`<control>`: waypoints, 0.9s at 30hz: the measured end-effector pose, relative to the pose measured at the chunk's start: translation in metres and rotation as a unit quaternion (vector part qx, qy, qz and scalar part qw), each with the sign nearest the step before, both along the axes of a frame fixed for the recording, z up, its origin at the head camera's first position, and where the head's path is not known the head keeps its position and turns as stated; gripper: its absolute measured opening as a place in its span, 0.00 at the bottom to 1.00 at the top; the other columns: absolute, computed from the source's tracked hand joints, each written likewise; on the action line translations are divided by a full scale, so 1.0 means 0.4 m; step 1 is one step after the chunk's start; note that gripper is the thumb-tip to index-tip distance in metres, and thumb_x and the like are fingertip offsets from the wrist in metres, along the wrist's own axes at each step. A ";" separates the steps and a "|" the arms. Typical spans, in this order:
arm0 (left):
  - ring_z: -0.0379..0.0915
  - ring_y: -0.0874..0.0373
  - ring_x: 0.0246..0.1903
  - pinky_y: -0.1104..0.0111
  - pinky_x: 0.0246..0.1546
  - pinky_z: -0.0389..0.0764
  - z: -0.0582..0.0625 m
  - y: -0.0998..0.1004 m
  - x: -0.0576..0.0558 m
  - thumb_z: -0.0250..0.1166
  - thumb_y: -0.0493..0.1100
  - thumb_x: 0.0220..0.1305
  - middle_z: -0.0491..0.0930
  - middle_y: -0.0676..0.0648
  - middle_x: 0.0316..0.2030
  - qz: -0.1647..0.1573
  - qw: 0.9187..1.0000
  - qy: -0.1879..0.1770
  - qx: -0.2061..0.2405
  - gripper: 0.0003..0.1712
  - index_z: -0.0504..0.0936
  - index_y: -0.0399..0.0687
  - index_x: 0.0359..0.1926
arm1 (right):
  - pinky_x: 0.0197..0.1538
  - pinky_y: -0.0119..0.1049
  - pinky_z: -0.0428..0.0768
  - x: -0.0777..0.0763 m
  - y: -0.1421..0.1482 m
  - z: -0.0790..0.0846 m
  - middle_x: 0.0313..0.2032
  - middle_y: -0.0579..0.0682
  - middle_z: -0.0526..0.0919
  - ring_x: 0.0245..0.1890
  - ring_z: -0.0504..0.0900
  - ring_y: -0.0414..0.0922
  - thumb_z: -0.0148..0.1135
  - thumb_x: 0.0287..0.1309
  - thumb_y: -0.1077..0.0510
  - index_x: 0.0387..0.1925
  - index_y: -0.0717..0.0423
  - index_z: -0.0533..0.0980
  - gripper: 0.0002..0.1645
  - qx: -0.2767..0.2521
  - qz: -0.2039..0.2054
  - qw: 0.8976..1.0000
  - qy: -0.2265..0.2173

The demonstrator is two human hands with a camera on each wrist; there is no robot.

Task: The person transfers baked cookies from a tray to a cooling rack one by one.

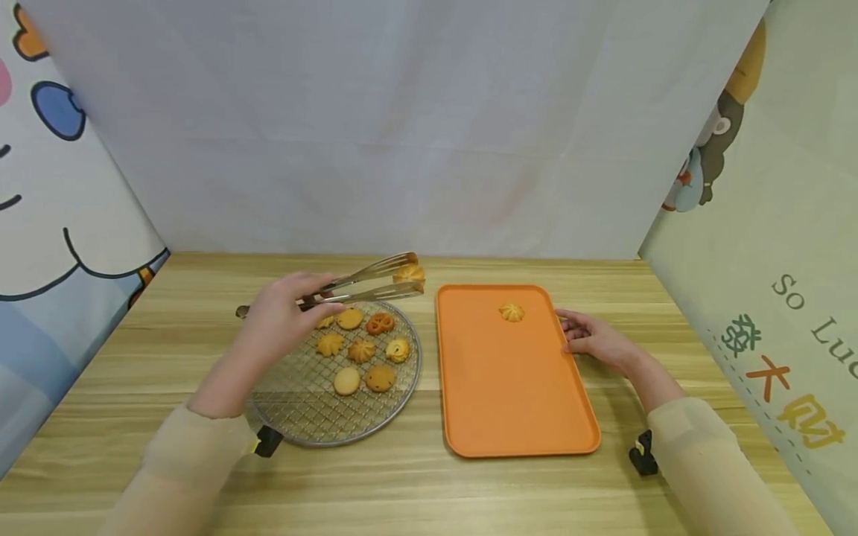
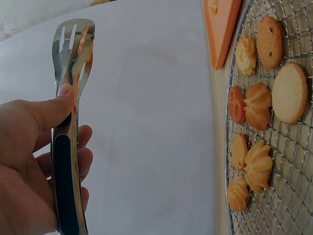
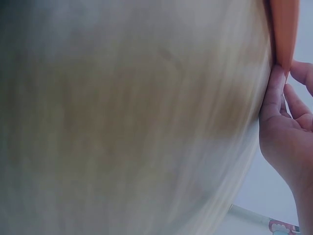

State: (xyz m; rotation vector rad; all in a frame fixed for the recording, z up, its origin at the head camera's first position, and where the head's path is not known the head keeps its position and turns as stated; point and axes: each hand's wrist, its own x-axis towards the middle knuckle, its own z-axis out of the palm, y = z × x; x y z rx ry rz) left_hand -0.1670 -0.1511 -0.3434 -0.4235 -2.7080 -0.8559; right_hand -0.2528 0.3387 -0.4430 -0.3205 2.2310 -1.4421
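Observation:
My left hand point(image 1: 284, 313) grips metal tongs with dark handles point(image 2: 66, 181) above the wire rack. Between the slotted tong ends is a ridged golden cookie point(image 1: 410, 274), held in the air left of the tray's far corner. In the left wrist view the tong ends mostly hide that cookie. At the tray's right edge, my right hand point(image 1: 599, 342) holds the rim of the orange tray point(image 1: 509, 394) between thumb and fingers. A similar ridged cookie point(image 1: 512, 312) lies near the tray's far end.
On the left, a round wire rack point(image 1: 315, 420) carries several cookies, among them a pretzel-shaped one point(image 1: 380, 323) and a pale round one point(image 1: 346, 381). Both stand on a wood-grain table point(image 1: 375, 484). A white cloth point(image 1: 402, 149) hangs behind, with printed panels at both sides.

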 end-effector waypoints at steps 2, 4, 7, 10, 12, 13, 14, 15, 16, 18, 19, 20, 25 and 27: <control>0.77 0.52 0.35 0.60 0.33 0.77 -0.007 -0.012 0.007 0.67 0.48 0.59 0.80 0.42 0.48 0.005 1.000 0.010 0.000 0.28 0.76 0.46 0.60 | 0.43 0.27 0.76 0.001 0.000 0.001 0.56 0.64 0.62 0.44 0.69 0.39 0.58 0.59 0.68 0.72 0.64 0.45 0.45 -0.001 0.000 1.000 -0.001; 0.78 0.51 0.36 0.59 0.34 0.77 -0.014 -0.024 0.015 0.67 0.47 0.59 0.80 0.42 0.46 0.007 1.000 0.022 -0.002 0.27 0.77 0.45 0.59 | 0.44 0.27 0.77 0.003 -0.001 0.002 0.57 0.64 0.62 0.44 0.69 0.39 0.58 0.59 0.68 0.72 0.64 0.45 0.45 -0.003 0.000 1.000 -0.003; 0.78 0.51 0.36 0.60 0.32 0.76 -0.025 -0.041 0.028 0.68 0.45 0.58 0.81 0.43 0.41 0.004 0.999 0.038 -0.001 0.27 0.77 0.44 0.58 | 0.44 0.27 0.77 0.003 -0.001 0.002 0.57 0.64 0.62 0.44 0.69 0.39 0.58 0.59 0.68 0.72 0.65 0.45 0.45 -0.004 0.003 1.000 -0.002; 0.78 0.53 0.35 0.63 0.29 0.74 -0.037 -0.058 0.040 0.69 0.43 0.56 0.80 0.45 0.37 0.001 0.999 0.050 0.001 0.26 0.78 0.41 0.57 | 0.44 0.27 0.77 0.004 0.000 0.003 0.57 0.64 0.62 0.44 0.69 0.40 0.57 0.60 0.68 0.72 0.65 0.45 0.45 -0.003 0.004 1.000 -0.001; 0.77 0.54 0.34 0.65 0.26 0.73 -0.046 -0.068 0.045 0.70 0.42 0.55 0.80 0.46 0.36 0.002 0.998 0.057 -0.002 0.26 0.79 0.40 0.56 | 0.44 0.27 0.77 0.004 0.001 0.003 0.57 0.64 0.61 0.45 0.69 0.40 0.57 0.60 0.68 0.72 0.65 0.45 0.45 -0.001 0.003 1.000 -0.002; 0.77 0.54 0.33 0.66 0.26 0.73 -0.050 -0.074 0.049 0.70 0.42 0.55 0.80 0.46 0.35 0.002 0.998 0.061 -0.004 0.26 0.79 0.39 0.55 | 0.44 0.27 0.76 0.005 0.002 0.004 0.57 0.64 0.61 0.45 0.69 0.40 0.57 0.60 0.68 0.72 0.64 0.46 0.45 0.001 0.004 1.000 -0.002; 0.77 0.54 0.33 0.66 0.26 0.73 -0.054 -0.080 0.053 0.70 0.41 0.55 0.80 0.46 0.35 0.002 0.998 0.066 -0.007 0.25 0.80 0.39 0.54 | 0.44 0.27 0.76 0.005 0.002 0.005 0.57 0.64 0.62 0.45 0.69 0.40 0.58 0.60 0.67 0.72 0.64 0.46 0.45 0.002 0.004 1.000 -0.002; 0.77 0.55 0.32 0.67 0.26 0.73 -0.058 -0.086 0.056 0.71 0.41 0.54 0.80 0.47 0.34 0.002 0.998 0.069 -0.009 0.25 0.80 0.39 0.53 | 0.44 0.27 0.76 0.005 0.002 0.006 0.57 0.64 0.62 0.45 0.69 0.40 0.58 0.60 0.67 0.72 0.64 0.46 0.45 0.004 0.003 1.000 -0.002; 0.77 0.55 0.32 0.66 0.26 0.74 -0.063 -0.092 0.059 0.71 0.40 0.54 0.81 0.46 0.34 0.001 0.997 0.073 -0.011 0.24 0.80 0.38 0.53 | 0.44 0.27 0.76 0.006 0.003 0.007 0.57 0.64 0.62 0.45 0.69 0.39 0.58 0.60 0.67 0.72 0.63 0.46 0.45 0.005 0.002 1.000 -0.003; 0.76 0.56 0.31 0.66 0.26 0.75 -0.073 -0.104 0.066 0.71 0.40 0.53 0.81 0.47 0.33 0.003 0.997 0.079 -0.019 0.24 0.81 0.39 0.52 | 0.44 0.27 0.76 0.006 0.004 0.009 0.57 0.64 0.61 0.45 0.69 0.39 0.58 0.60 0.67 0.72 0.63 0.46 0.45 0.005 0.003 1.000 -0.003; 0.76 0.56 0.31 0.66 0.27 0.76 -0.079 -0.111 0.069 0.72 0.39 0.53 0.81 0.47 0.33 0.002 0.996 0.081 -0.021 0.24 0.81 0.39 0.52 | 0.44 0.27 0.76 0.007 0.004 0.009 0.57 0.64 0.61 0.45 0.69 0.39 0.58 0.60 0.67 0.72 0.64 0.45 0.45 0.005 0.004 1.000 -0.003; 0.76 0.56 0.31 0.66 0.27 0.76 -0.085 -0.118 0.071 0.72 0.39 0.53 0.81 0.48 0.33 0.003 0.996 0.082 -0.023 0.24 0.81 0.39 0.52 | 0.44 0.27 0.76 0.008 0.005 0.011 0.57 0.64 0.61 0.45 0.69 0.39 0.58 0.60 0.67 0.72 0.64 0.45 0.45 0.004 0.004 1.000 -0.003; 0.77 0.55 0.31 0.66 0.26 0.77 -0.111 -0.152 0.088 0.72 0.38 0.51 0.81 0.46 0.35 0.003 0.996 0.085 -0.032 0.24 0.81 0.39 0.52 | 0.44 0.28 0.76 0.012 0.004 0.017 0.57 0.64 0.61 0.45 0.68 0.40 0.58 0.60 0.67 0.73 0.63 0.45 0.46 0.006 0.006 1.000 -0.004; 0.78 0.55 0.30 0.66 0.26 0.77 -0.122 -0.166 0.093 0.73 0.37 0.50 0.82 0.45 0.35 0.003 0.995 0.089 -0.035 0.25 0.81 0.39 0.51 | 0.44 0.28 0.76 0.014 0.004 0.021 0.57 0.64 0.61 0.45 0.68 0.40 0.58 0.60 0.67 0.73 0.63 0.45 0.46 0.008 0.006 1.000 -0.005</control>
